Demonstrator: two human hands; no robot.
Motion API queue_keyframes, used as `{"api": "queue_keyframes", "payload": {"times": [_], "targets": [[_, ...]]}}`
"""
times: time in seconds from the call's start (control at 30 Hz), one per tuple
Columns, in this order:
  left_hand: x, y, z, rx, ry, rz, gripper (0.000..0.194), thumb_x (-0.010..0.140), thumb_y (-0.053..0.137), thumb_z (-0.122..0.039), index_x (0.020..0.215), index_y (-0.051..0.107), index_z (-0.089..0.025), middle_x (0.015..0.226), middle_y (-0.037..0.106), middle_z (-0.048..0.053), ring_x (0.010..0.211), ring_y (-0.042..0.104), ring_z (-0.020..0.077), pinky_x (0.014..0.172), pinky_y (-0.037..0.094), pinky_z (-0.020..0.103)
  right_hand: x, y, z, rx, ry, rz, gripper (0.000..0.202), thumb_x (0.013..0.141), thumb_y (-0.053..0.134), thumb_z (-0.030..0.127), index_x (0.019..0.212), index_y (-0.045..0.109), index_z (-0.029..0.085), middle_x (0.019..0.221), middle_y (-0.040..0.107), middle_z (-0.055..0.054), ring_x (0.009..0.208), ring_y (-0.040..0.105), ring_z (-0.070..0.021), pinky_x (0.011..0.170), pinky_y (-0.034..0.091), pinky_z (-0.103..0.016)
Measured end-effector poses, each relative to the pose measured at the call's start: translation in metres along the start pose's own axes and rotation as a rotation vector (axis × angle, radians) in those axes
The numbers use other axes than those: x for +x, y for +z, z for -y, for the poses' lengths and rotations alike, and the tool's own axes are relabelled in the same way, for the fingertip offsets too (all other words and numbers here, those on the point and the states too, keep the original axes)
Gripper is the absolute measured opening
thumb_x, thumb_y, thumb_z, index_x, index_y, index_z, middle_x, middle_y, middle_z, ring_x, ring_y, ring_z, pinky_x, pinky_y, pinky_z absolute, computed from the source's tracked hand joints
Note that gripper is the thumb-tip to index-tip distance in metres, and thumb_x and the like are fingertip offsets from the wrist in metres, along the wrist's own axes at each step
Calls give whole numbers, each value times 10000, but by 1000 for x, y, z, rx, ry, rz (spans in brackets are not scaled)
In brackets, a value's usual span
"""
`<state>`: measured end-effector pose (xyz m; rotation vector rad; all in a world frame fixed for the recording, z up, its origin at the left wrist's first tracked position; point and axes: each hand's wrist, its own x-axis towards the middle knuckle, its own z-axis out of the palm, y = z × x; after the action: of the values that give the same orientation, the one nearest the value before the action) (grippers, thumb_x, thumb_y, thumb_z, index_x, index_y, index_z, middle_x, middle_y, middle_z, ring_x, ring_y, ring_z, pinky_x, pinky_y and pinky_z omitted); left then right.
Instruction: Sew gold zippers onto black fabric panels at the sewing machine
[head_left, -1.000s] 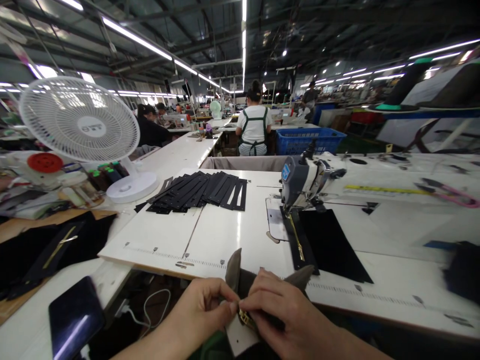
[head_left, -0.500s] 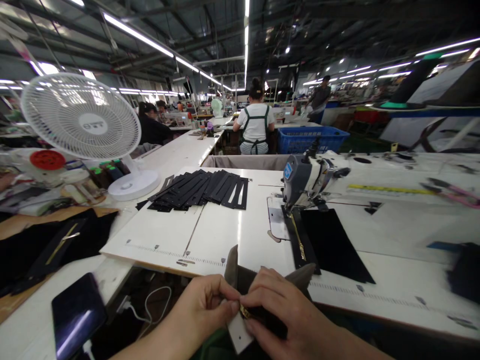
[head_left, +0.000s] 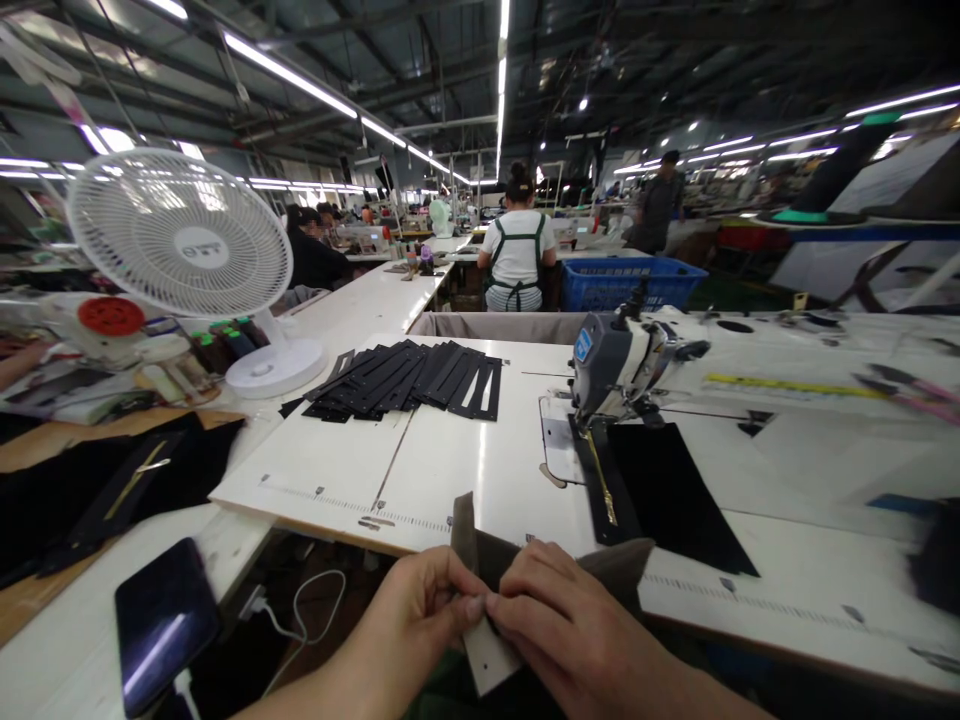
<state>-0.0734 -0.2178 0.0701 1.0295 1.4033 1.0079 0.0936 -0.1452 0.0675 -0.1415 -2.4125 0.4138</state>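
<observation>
At the table's front edge, my left hand (head_left: 424, 610) and my right hand (head_left: 574, 625) meet fingertip to fingertip on a grey-brown fabric piece (head_left: 619, 566). Both are closed in a pinch. Below the fingers hangs the piece's pale strip (head_left: 491, 662), which has a small dark hole near its lower end. A pointed flap rises behind my left fingers. What lies right between the fingertips is hidden. Ahead to the right, a black panel (head_left: 671, 490) with a gold zipper (head_left: 602, 482) lies under the head of the sewing machine (head_left: 611, 360).
Black slotted pieces (head_left: 405, 380) lie overlapping on the white table (head_left: 442, 465). A white fan (head_left: 184, 240) stands at the left. A charging phone (head_left: 166, 625) rests at the lower left, near more black fabric (head_left: 82, 490). Beyond are a blue crate (head_left: 634, 285) and several people.
The gold zipper part seen between my fingers is now hidden. My right hand covers more of the piece, and its right flap has spread further right. The view has shifted slightly.
</observation>
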Motion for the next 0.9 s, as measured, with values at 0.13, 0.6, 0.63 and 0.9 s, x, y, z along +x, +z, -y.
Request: {"api": "queue_keyframes", "payload": {"times": [0.13, 0.6, 0.63, 0.9], "targets": [[1, 1, 9, -23, 16, -8, 354, 696, 633, -456, 744, 557, -114, 626, 519, -2, 578, 425, 114, 533, 310, 235, -5, 1, -1, -115, -135, -4, 224, 884, 379, 59, 971, 586, 52, 794, 584, -116, 752, 480, -188, 645, 453, -335], [3, 1, -8, -37, -57, 29, 368, 635, 660, -467, 705, 528, -130, 567, 499, -35, 505, 385, 78, 486, 306, 207, -2, -10, -10, 446, 250, 56, 217, 850, 482, 67, 980, 597, 196, 851, 623, -35, 797, 536, -136, 713, 438, -269], [4, 1, -7, -32, -55, 31, 364, 639, 656, -465, 707, 531, -130, 561, 493, -38, 503, 381, 77, 486, 308, 206, -1, -11, -10, 450, 262, 73, 198, 846, 497, 74, 958, 606, 195, 854, 621, -34, 806, 536, -134, 715, 438, -260], [5, 3, -5, -22, -61, 38, 401, 638, 658, -497, 728, 531, -128, 567, 505, -21, 505, 448, 103, 477, 358, 223, 5, -16, -5, 212, 270, 228, 141, 807, 520, 51, 890, 578, 150, 845, 582, -50, 817, 514, -164, 741, 440, -286]]}}
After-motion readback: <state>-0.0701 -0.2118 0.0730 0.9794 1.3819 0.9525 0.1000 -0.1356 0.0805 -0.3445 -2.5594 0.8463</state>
